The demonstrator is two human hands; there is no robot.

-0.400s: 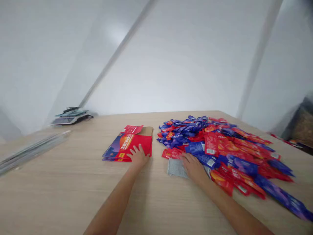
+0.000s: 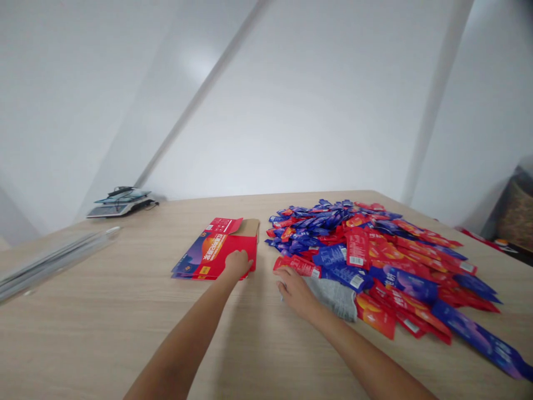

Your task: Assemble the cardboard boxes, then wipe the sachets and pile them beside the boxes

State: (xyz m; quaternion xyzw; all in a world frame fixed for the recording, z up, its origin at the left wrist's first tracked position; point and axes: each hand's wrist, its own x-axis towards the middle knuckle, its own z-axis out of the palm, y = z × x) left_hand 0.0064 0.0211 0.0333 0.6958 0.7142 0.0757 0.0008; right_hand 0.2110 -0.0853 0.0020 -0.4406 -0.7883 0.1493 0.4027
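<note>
My left hand (image 2: 237, 264) rests on the lower right part of a stack of flat, folded cartons (image 2: 216, 244), printed red and blue. Its fingers are curled in, and the fingertips are hidden, so I cannot tell what they pinch. My right hand (image 2: 293, 289) lies over the left end of a grey cloth (image 2: 337, 297), fingers bent and apart. Its fingertips are just by a red sachet (image 2: 297, 265) at the near edge of a large pile of red and blue sachets (image 2: 333, 255).
On the far left of the wooden table (image 2: 125, 311) stands a scale (image 2: 120, 205) with flat items on top. Long clear plastic strips (image 2: 50, 264) lie at the left edge. A white wall (image 2: 291, 111) rises behind. A brown box (image 2: 514, 208) shows at far right.
My left hand's spread fingers have curled in on the cartons. My right hand has slid left across the grey cloth, uncovering its right part, and its fingers reach the left end.
</note>
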